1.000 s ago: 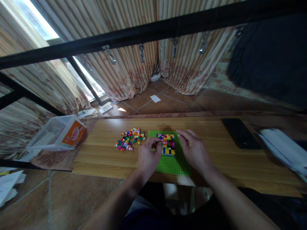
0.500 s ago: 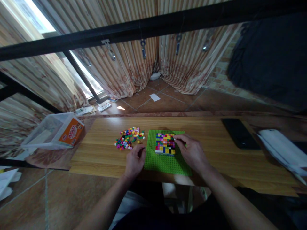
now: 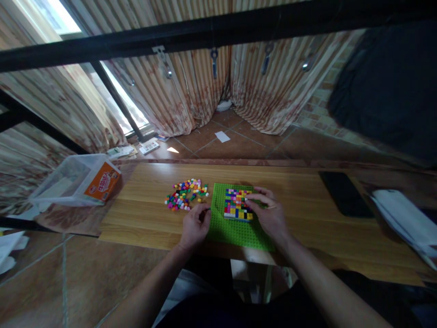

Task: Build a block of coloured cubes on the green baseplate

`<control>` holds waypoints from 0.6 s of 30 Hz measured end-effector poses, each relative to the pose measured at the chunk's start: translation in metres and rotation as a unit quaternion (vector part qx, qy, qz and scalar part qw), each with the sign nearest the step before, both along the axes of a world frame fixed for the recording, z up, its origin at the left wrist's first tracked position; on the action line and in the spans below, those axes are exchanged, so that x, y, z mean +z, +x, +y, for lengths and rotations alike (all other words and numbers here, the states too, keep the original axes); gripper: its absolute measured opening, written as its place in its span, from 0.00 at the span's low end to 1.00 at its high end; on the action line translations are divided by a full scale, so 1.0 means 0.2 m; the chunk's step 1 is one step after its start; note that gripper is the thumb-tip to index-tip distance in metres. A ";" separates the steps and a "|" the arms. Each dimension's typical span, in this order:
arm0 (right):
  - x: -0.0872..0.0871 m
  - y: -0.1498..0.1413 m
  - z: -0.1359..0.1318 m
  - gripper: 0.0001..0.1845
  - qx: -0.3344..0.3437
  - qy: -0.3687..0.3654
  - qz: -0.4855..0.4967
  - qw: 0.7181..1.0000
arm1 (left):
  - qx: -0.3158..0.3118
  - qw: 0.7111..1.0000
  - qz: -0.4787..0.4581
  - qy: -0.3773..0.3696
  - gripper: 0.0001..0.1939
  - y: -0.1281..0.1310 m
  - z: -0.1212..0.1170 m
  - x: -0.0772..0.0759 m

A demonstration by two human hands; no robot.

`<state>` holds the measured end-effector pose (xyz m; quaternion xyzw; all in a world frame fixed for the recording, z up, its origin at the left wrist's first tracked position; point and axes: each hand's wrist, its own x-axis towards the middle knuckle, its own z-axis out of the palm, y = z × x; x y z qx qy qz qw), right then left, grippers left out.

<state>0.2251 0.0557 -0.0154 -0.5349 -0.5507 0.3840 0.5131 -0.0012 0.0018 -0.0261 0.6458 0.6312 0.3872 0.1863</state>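
Note:
A block of small multicoloured toy bricks (image 3: 235, 206) stands on a green studded baseplate (image 3: 225, 232) on the wooden table. Over the block's right side lies my right hand (image 3: 273, 218), its fingertips bent and touching the top bricks; whether a brick sits between them is hidden. My left hand (image 3: 195, 225) rests at the baseplate's left edge, thumb and fingers curled together. What it holds, if anything, is too small to make out. Just beyond it lies a loose pile of small bricks (image 3: 179, 199) in many colours.
The wooden table (image 3: 136, 205) bears a dark flat phone-like object (image 3: 346, 193) and a white item (image 3: 403, 218) at the right. Left of the table stands a clear plastic box (image 3: 64, 198) with an orange label. A dark metal bar (image 3: 191, 34) crosses above, before striped curtains.
My right hand has shifted its fingertips from the block's right edge onto its top. The left hand stays curled near the baseplate. The whole view has shifted slightly.

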 end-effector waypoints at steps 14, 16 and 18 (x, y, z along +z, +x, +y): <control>-0.01 -0.04 -0.01 0.12 -0.004 -0.080 0.131 0.988 | -0.006 1.000 0.009 -0.018 0.07 0.00 0.00 0.00; -0.01 -0.05 -0.01 0.13 0.006 -0.090 0.144 0.985 | -0.007 1.000 0.010 -0.016 0.07 0.00 0.00 0.00; 0.00 -0.05 -0.02 0.15 0.011 -0.100 0.156 0.983 | -0.010 1.000 0.009 -0.013 0.07 0.00 0.00 -0.01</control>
